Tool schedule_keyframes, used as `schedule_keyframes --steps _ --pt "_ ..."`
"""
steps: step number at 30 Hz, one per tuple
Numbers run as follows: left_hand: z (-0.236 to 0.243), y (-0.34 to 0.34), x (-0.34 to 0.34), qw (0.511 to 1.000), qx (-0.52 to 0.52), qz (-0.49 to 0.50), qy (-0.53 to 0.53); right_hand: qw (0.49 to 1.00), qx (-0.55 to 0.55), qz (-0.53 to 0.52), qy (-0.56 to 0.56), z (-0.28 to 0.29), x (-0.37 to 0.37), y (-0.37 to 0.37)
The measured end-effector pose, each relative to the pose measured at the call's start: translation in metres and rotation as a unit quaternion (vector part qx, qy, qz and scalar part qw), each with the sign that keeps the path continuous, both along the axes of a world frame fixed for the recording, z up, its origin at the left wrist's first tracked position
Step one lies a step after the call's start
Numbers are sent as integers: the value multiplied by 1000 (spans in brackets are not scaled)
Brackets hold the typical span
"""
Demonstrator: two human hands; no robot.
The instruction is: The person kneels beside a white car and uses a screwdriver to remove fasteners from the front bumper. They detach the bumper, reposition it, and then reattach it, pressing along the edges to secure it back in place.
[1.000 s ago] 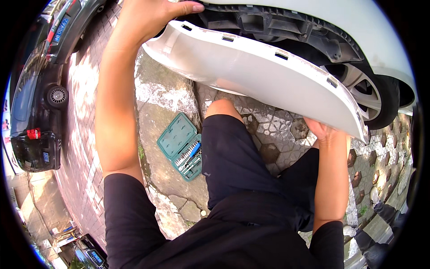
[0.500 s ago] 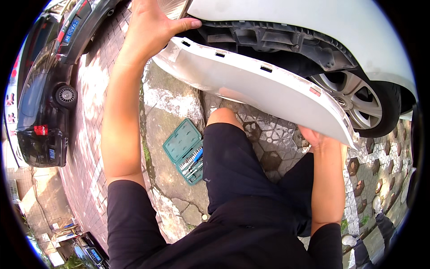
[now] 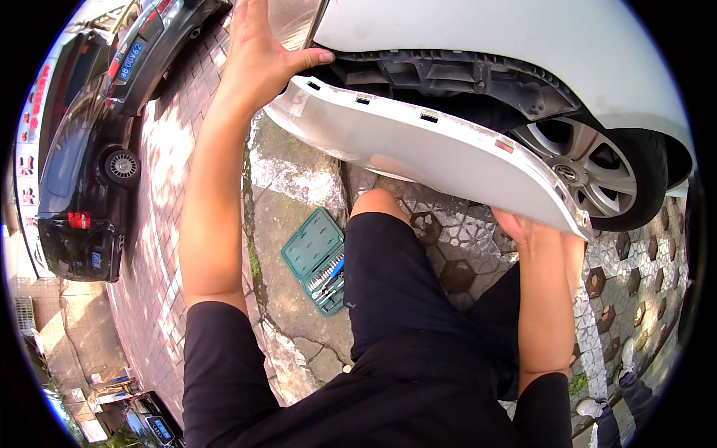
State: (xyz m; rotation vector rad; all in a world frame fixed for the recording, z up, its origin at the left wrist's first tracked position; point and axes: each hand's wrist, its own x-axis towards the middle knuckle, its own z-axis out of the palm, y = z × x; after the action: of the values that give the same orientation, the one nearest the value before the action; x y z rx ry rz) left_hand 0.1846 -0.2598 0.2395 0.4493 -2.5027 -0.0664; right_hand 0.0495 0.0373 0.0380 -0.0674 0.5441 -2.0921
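A long, pale bumper panel (image 3: 422, 145) lies between the two hands, just in front of the white car (image 3: 493, 30). The left hand (image 3: 258, 67) is by its left end. That thumb (image 3: 314, 57) sticks out, wide apart from the other fingers, but I cannot tell if they grip the panel. The right hand (image 3: 523, 228) is nearer the other end, with fingers tucked under the low edge. Their tips are hidden, so I cannot tell how tightly they hold.

The panel's long way runs slantwise, from the upper left down to the lower right. Its right end points past the wheel (image 3: 590, 175). Its top edge, with little slots, faces the black bracket (image 3: 448, 72) on the car. A dark gap sits between them. A green tool box (image 3: 317, 261) lies open by the left knee.
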Motion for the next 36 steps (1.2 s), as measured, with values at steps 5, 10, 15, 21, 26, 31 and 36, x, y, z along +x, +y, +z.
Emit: schedule_keyframes --steps 5,10,15,21,26,31,36 --pt "0 -7 3 1000 -20 -5 -9 999 -1 -14 -34 6 1 3" --pt "-6 -8 4 999 -36 -19 12 998 44 -19 42 5 13 3" --pt "-4 -6 3 1000 1 -14 22 996 -21 54 69 14 9 -1" --pt "-6 -16 8 999 -40 -9 9 999 39 -8 -22 5 3 0" --pt "-1 -7 12 1000 -15 -20 18 997 71 -26 -5 2 6 5" --pt "-8 -7 14 999 -5 -12 40 997 66 -26 -29 -3 6 14" --pt "-12 -12 15 999 1 -10 45 767 296 -82 564 -38 -16 12"
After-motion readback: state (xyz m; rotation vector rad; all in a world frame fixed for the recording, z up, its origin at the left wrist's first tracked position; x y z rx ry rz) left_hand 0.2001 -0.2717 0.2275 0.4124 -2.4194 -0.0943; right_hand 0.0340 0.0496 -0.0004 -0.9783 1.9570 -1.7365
